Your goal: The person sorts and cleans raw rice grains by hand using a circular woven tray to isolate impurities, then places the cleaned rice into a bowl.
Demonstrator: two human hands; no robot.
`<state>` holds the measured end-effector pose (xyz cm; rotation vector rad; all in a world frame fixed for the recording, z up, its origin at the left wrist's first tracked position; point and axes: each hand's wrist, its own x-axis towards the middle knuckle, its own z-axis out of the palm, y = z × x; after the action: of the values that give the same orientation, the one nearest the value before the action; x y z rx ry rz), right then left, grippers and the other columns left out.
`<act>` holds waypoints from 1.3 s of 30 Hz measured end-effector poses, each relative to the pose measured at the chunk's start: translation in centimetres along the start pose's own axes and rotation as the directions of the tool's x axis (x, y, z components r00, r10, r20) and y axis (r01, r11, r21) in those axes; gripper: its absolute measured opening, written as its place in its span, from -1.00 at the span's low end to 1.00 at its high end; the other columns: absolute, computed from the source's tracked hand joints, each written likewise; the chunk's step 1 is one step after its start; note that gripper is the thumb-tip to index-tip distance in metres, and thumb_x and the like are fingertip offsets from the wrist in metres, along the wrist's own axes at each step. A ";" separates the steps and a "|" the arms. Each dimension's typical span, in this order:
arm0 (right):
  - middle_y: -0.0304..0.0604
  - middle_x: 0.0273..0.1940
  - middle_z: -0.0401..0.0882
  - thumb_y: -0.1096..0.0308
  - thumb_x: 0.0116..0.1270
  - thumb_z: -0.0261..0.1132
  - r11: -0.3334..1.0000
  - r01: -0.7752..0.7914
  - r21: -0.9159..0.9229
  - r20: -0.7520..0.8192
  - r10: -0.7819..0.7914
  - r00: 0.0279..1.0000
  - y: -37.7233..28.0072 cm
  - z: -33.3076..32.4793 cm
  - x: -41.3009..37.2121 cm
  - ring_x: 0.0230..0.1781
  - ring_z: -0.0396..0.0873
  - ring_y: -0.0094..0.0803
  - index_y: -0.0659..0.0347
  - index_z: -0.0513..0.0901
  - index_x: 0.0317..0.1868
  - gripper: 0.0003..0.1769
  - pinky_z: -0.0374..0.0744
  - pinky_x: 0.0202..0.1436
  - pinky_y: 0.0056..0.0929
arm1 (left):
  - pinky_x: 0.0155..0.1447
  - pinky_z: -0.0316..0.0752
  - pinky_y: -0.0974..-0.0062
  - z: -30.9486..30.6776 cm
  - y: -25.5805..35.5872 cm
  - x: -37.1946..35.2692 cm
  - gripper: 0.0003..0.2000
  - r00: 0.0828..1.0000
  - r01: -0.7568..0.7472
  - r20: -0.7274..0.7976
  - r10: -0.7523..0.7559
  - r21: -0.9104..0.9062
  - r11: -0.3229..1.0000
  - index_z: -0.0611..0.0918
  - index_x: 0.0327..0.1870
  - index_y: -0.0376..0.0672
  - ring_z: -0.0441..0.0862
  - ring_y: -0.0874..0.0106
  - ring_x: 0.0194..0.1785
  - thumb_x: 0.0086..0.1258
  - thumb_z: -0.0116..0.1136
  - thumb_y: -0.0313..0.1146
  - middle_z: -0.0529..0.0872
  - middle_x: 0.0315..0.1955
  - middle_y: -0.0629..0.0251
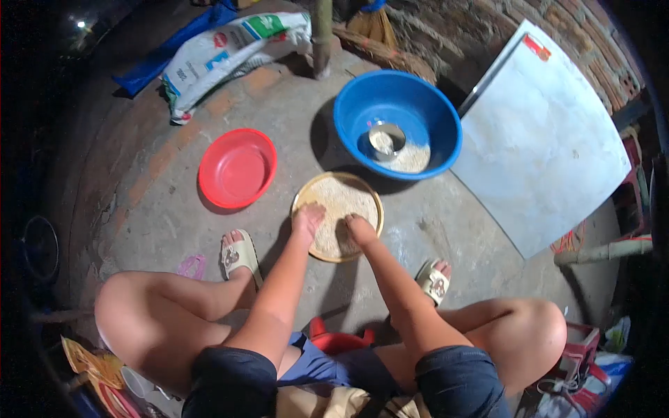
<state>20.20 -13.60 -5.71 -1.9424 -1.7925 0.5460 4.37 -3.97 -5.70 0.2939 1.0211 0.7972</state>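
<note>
A round shallow tray with a light wooden rim [378,202] lies on the floor between my feet, spread with pale grains [341,198]. My left hand [309,217] rests on the grains at the tray's left side, its fingers stretched out. At the right side my right hand [358,228] touches the grains, with its fingertips turned down and partly hidden. Beyond the tray, a blue basin [432,111] holds more grain [411,159] and a small metal container [387,141] with some grain inside. A red basin [239,169] stands to the left with nothing in it.
A printed sack [230,59] lies at the upper left, near an upright post [322,35]. At the right is a large pale board [543,139] by a brick wall [502,21]. Between my legs is a red stool [338,341]. Bags and shoes lie at the lower right.
</note>
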 end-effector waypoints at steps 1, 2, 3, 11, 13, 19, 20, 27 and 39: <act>0.12 -0.31 0.52 0.45 0.05 0.14 0.998 -0.044 0.034 0.011 0.043 0.999 -0.5 -0.3 0.3 -0.26 0.50 0.06 0.30 0.50 -0.34 -0.85 0.50 -0.17 -0.15 | 0.22 0.34 0.22 -0.2 -0.2 0.1 -0.53 0.999 0.041 -0.019 -0.042 -0.019 0.999 0.42 0.10 -0.33 0.50 0.09 0.10 0.43 -0.24 -0.09 0.52 0.04 -0.06; 0.13 -0.33 0.53 0.46 0.04 0.16 0.994 -0.090 0.068 0.024 0.089 0.996 -1.1 -0.9 0.6 -0.28 0.51 0.07 0.31 0.51 -0.35 -0.86 0.50 -0.18 -0.15 | 0.23 0.33 0.22 -0.4 -0.5 0.1 -0.54 0.996 0.085 -0.036 -0.087 -0.037 0.996 0.42 0.09 -0.33 0.50 0.10 0.10 0.43 -0.24 -0.09 0.52 0.04 -0.04; 0.13 -0.33 0.53 0.46 0.04 0.16 0.996 -0.068 0.063 0.013 0.068 0.998 -2.2 -1.5 0.9 -0.28 0.51 0.07 0.31 0.51 -0.35 -0.86 0.50 -0.18 -0.15 | 0.23 0.33 0.22 -0.6 -0.6 0.0 -0.54 0.997 0.064 -0.027 -0.065 -0.044 0.997 0.42 0.09 -0.33 0.50 0.10 0.10 0.43 -0.24 -0.09 0.52 0.04 -0.04; 0.09 -0.37 0.49 0.48 0.01 0.23 0.944 0.143 0.296 -0.218 -0.079 0.973 -8.5 -3.9 2.5 -0.28 0.48 0.02 0.32 0.51 -0.35 -0.84 0.46 -0.16 -0.17 | -0.03 0.52 0.42 2.2 0.7 -1.0 -0.79 0.995 0.043 -0.092 -0.036 0.081 0.996 0.53 -0.29 -0.23 0.56 0.34 -0.29 0.25 -0.02 -0.26 0.61 -0.34 0.20; 0.06 -0.28 0.47 0.50 0.01 0.22 0.986 -0.006 0.168 -0.350 0.065 0.934 -6.9 -3.4 1.6 -0.17 0.46 -0.02 0.29 0.49 -0.26 -0.77 0.46 -0.08 -0.24 | -0.03 0.53 0.40 1.5 0.8 -0.9 -0.80 0.996 0.039 -0.072 -0.044 -0.068 0.997 0.52 -0.29 -0.26 0.56 0.32 -0.28 0.23 -0.03 -0.30 0.60 -0.35 0.17; 0.15 -0.04 0.39 0.43 0.05 0.18 0.991 -0.099 -0.085 -0.064 0.094 0.993 -0.8 -2.4 -3.5 0.00 0.37 0.10 0.30 0.41 -0.14 -0.68 0.42 0.06 -0.12 | 0.00 0.53 0.27 -0.7 0.2 -0.6 -0.73 0.991 0.054 -0.113 -0.072 -0.153 0.987 0.50 -0.30 -0.32 0.59 0.21 -0.26 0.30 -0.18 -0.29 0.60 -0.38 0.07; 0.17 -0.09 0.45 0.45 0.03 0.17 0.974 -0.219 0.059 0.022 0.218 0.976 0.3 -2.1 -2.8 -0.06 0.42 0.10 0.32 0.45 -0.20 -0.73 0.44 -0.03 -0.12 | 0.00 0.53 0.27 -1.1 0.1 -0.8 -0.73 0.989 0.060 -0.125 -0.079 -0.144 0.988 0.50 -0.30 -0.32 0.59 0.21 -0.26 0.30 -0.18 -0.29 0.60 -0.38 0.07; 0.10 -0.40 0.55 0.45 0.00 0.25 0.949 -0.036 0.313 -0.261 0.123 0.957 -3.6 -3.8 1.1 -0.33 0.53 0.01 0.32 0.56 -0.37 -0.85 0.48 -0.20 -0.18 | 0.01 0.52 0.27 -0.6 -0.5 -0.2 -0.59 0.985 0.166 -0.034 -0.167 -0.037 0.985 0.54 -0.21 -0.34 0.59 0.18 -0.24 0.42 -0.25 -0.12 0.62 -0.34 0.08; 0.01 -0.20 0.59 0.16 0.30 0.11 0.457 -0.563 0.688 0.220 0.608 0.763 3.3 0.7 0.5 -0.21 0.58 -0.18 0.31 0.56 -0.18 -0.66 0.55 -0.16 -0.30 | -0.16 0.60 0.35 1.3 -1.0 3.1 -0.67 0.975 -0.029 -0.222 0.027 -0.006 1.000 0.52 -0.28 -0.35 0.63 0.23 -0.33 0.42 -0.27 -0.27 0.63 -0.44 0.10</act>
<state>22.57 -13.23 -8.09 -1.8632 -0.5735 1.2002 6.74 -2.26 -7.60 0.2144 1.2243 0.8736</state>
